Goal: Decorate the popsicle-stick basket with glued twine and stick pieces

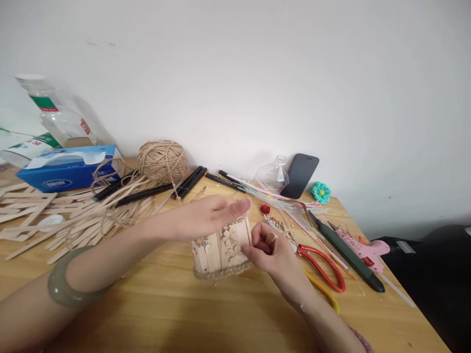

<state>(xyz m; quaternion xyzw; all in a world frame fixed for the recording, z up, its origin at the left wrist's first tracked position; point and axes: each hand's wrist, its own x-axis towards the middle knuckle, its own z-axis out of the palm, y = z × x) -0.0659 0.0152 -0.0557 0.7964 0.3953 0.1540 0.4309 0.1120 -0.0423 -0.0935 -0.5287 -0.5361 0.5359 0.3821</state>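
A small holder [209, 256] faced with pale craft sticks stands tilted at the middle of the table. Twine trims its top and bottom edges, and flowers made of thin wood-coloured pieces decorate its front, one with an orange centre. My left hand [215, 215] grips the holder across its upper edge; the thumb points right and the other fingers are hidden behind. At the holder's right side, my right hand [270, 247] is closed in a pinch, its thumb and fingertips against the flower decoration. Anything tiny between those fingertips is hidden.
Craft sticks [91, 228], a twine ball [162, 162] and a blue tissue pack [73, 169] lie left. Rightward are red-handled scissors [326, 267], a green utility knife [349, 252], a pink glue gun [371, 252], a phone [300, 175] and a clear glass vessel [274, 174].
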